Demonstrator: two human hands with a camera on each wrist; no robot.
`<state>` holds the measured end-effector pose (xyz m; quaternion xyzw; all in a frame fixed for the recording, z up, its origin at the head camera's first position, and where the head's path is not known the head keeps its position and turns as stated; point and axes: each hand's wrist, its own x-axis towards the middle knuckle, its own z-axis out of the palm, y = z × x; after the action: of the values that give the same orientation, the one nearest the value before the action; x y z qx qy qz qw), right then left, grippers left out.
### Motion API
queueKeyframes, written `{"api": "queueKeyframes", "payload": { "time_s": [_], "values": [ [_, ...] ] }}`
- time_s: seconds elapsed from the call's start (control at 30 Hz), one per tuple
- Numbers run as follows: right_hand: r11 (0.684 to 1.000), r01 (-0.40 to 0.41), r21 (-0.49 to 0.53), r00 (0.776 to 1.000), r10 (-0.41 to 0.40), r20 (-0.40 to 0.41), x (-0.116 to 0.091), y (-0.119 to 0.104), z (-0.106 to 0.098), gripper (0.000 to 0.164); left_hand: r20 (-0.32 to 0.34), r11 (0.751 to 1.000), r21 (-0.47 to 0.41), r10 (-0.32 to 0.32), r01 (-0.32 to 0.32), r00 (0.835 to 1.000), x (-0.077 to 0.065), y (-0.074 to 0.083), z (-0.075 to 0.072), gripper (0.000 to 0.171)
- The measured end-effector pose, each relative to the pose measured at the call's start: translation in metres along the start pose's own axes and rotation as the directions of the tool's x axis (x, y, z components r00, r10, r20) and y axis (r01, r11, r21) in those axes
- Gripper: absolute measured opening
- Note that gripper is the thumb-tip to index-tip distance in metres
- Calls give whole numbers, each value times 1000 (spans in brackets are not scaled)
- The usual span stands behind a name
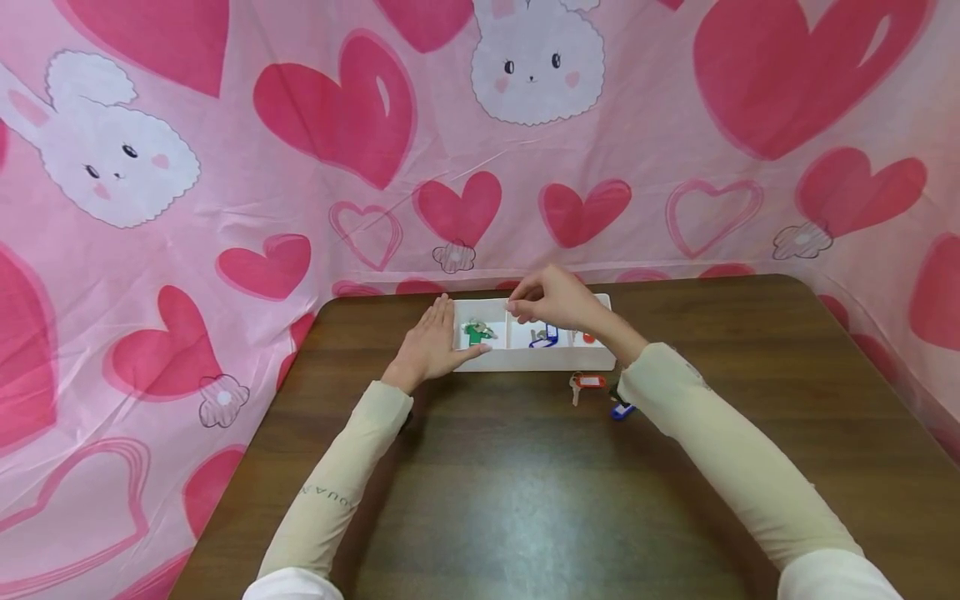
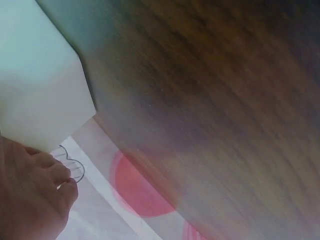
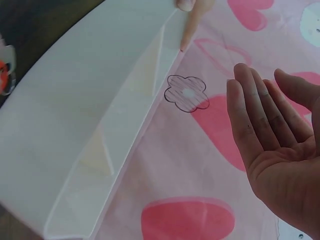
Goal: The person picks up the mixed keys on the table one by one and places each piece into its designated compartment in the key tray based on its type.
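A white box with three compartments stands on the table. My left hand rests against its left end, fingers straight and thumb along the front rim. In the left wrist view, the left hand touches the white box near a corner. Over the middle compartment hovers my right hand; the right wrist view shows this hand with loose fingers and nothing in them. Keys with a green tag lie in the left compartment, a blue-tagged key in the middle, a red tag in the right one.
In front of the box, a key with a red tag lies on the wooden table. Next to it is a blue tag, partly hidden by my right sleeve. A pink heart-patterned cloth hangs behind the table and along its sides.
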<state>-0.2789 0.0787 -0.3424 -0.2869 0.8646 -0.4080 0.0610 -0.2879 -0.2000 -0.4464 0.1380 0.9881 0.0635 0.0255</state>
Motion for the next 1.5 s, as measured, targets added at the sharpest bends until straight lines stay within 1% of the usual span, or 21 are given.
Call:
{"api": "queueKeyframes", "payload": {
  "time_s": [0.1,0.23,0.47,0.7,0.93,1.2,1.5],
  "values": [
    [1000,-8,-17,1000,8,-6,-9,4,-3,21,-6,1000,4,3,-3,1000,0,0,0,126],
    [1000,-14,-14,1000,14,-11,-21,11,-7,19,-9,1000,13,8,-8,1000,1,-1,0,125],
    [1000,-4,-14,1000,4,-11,-38,22,-10,19,-9,1000,14,11,-11,1000,1,0,0,123],
    [999,-24,-32,1000,23,-10,-53,30,-10,16,8,999,29,18,-18,1000,1,1,0,122],
    [998,-47,-41,999,46,-12,-71,39,-12,14,7,999,37,16,-16,1000,0,1,0,123],
    [992,-65,-105,998,62,-31,-86,48,-19,16,10,1000,23,13,-14,1000,0,1,2,122],
    [976,-92,-199,995,80,-65,-100,62,-22,19,4,1000,22,13,-13,1000,1,1,0,123]
  ]
}}
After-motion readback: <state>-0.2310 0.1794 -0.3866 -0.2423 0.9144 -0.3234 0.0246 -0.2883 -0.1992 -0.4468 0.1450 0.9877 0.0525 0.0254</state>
